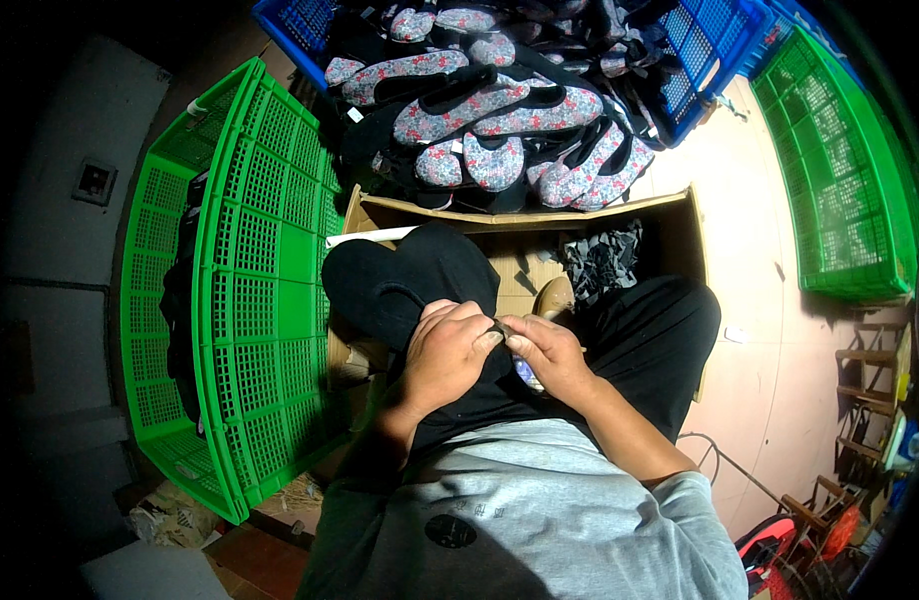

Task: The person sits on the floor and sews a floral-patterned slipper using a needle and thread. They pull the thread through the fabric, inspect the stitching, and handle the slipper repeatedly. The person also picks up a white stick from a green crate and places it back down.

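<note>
Grey shirt (570, 490) (dark round mark (450, 531)), black trousers (650, 345).

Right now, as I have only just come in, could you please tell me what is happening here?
A person in a grey shirt sits with the left hand and right hand close together, both holding a small dark piece; what it belongs to is unclear. Beyond a cardboard box, floral shoes lie piled between blue crate walls, and a green crate is at the person's left.

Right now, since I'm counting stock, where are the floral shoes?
The floral shoes are heaped at the top centre of the head view, ahead of the left hand and right hand, between blue crate sides and beyond the cardboard box.
</note>
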{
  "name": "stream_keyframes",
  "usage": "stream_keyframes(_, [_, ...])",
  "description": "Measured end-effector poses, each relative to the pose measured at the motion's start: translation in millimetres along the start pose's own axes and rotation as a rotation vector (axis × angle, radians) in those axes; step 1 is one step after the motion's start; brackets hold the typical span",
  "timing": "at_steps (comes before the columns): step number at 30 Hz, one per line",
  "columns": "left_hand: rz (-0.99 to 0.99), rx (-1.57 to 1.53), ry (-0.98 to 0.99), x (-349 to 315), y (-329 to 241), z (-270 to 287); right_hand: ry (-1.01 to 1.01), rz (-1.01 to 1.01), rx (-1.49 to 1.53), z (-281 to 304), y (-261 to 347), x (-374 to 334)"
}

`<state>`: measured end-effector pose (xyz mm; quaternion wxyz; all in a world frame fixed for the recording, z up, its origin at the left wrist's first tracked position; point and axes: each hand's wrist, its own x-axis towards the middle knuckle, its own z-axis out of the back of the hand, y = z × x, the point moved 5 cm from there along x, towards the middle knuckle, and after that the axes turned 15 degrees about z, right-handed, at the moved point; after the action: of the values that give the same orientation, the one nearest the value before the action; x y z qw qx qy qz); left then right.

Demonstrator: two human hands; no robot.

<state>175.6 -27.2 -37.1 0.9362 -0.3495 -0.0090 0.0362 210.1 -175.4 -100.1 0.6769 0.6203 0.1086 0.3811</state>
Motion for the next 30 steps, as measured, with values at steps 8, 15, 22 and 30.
stream_keyframes(8, [0.036,0.017,0.003,1,-2,-1,-0.021,-0.027,0.015,0,-5,-2])
stream_keyframes(15, [0.031,0.034,-0.008,1,-3,-1,-0.234,-0.254,0.428,-10,-33,-16])
stream_keyframes(22, [0.037,0.034,-0.019,0,-2,-1,-0.370,-0.443,0.452,-3,-47,-22])
stream_keyframes(30, [0.031,0.020,-0.009,-1,0,0,-0.252,-0.394,0.416,-8,-42,-18])
